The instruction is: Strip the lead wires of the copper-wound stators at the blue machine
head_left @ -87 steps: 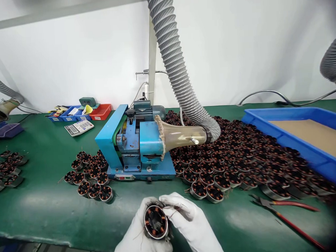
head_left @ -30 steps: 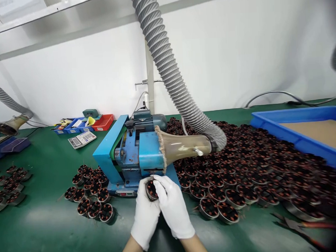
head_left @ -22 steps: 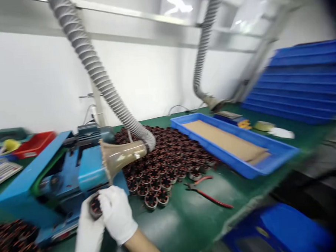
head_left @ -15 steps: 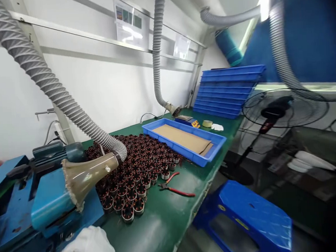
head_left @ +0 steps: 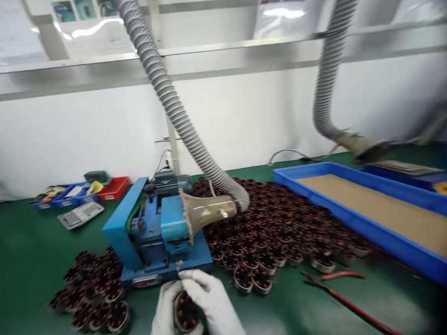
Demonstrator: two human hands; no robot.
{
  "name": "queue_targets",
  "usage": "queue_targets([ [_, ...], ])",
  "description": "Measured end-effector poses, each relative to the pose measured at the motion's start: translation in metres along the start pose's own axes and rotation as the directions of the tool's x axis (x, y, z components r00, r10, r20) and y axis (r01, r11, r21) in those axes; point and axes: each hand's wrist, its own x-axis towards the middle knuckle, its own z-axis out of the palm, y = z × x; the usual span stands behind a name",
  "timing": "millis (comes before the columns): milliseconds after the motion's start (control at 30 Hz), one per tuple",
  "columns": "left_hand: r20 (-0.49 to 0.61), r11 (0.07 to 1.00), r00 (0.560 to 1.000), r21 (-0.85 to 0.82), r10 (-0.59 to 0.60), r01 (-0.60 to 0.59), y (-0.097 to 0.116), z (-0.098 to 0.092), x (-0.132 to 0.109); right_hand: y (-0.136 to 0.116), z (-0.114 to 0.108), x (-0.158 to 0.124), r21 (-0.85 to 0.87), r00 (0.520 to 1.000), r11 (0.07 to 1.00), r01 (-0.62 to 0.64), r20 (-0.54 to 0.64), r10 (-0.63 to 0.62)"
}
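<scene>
White gloves cover both of my hands, which meet low in the middle in front of a blue machine (head_left: 174, 229). Between them is a round motor stator (head_left: 187, 312) with a silver rim and dark, copper-coloured windings facing up. My left hand (head_left: 165, 315) wraps around its left side and underside. From the right, my right hand (head_left: 216, 303) closes on its upper edge, with the fingertips partly hidden. Many similar stators (head_left: 263, 225) stand packed together to the right of the machine, and a smaller group (head_left: 97, 291) is on its left.
Red-handled pliers (head_left: 336, 288) lie on the green bench at right. Behind them stands a blue tray (head_left: 320, 169) lined with brown board. A grey hose (head_left: 176, 110) runs down to a funnel hood (head_left: 210, 210) at the machine. A calculator (head_left: 81, 214) and small bins (head_left: 113, 188) sit at left.
My view has swung left, bringing the machine to the middle and the stool and fan out of sight. Both hands now show, holding a stator; before, only part of one white glove was visible.
</scene>
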Motion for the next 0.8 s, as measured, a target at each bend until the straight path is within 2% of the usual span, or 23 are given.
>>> queue_targets([
  [100, -0.013, 0.998, 0.998, 0.008, 0.065, -0.065, 0.001, 0.003, -0.002, -0.011, 0.005, 0.010, 0.115, 0.999, 0.993, -0.008, -0.033, 0.012],
  [200, -0.064, 1.000, 0.998, -0.010, -0.014, 0.014, -0.004, 0.004, -0.002, -0.020, -0.001, 0.021, 0.360, 0.998, 0.933, -0.002, -0.054, 0.023],
  [267, -0.081, 0.995, 0.992, -0.042, -0.097, 0.094, -0.009, 0.004, 0.001, -0.017, -0.006, 0.024, 0.389, 0.991, 0.920, 0.057, -0.133, -0.006],
  [367, -0.068, 0.970, 0.976, -0.139, -0.208, 0.197, -0.017, 0.011, 0.014, 0.000, -0.006, 0.020, 0.108, 0.984, 0.991, 0.084, -0.163, -0.066],
  [433, -0.072, 0.947, 0.963, -0.212, -0.260, 0.240, -0.021, 0.019, 0.026, 0.014, -0.001, 0.019, -0.091, 0.985, 0.990, 0.105, -0.126, -0.116],
  [500, -0.078, 0.932, 0.956, -0.260, -0.281, 0.253, -0.023, 0.029, 0.038, 0.024, 0.004, 0.024, -0.205, 0.978, 0.969, 0.141, -0.126, -0.169],
  [633, -0.086, 0.922, 0.966, -0.328, -0.245, 0.205, -0.026, 0.043, 0.057, 0.025, 0.004, 0.045, -0.336, 0.958, 0.921, 0.196, -0.135, -0.253],
  [800, -0.118, 0.915, 0.966, -0.365, -0.230, 0.174, -0.022, 0.052, 0.066, 0.014, 0.000, 0.056, -0.365, 0.955, 0.903, 0.228, -0.098, -0.281],
])
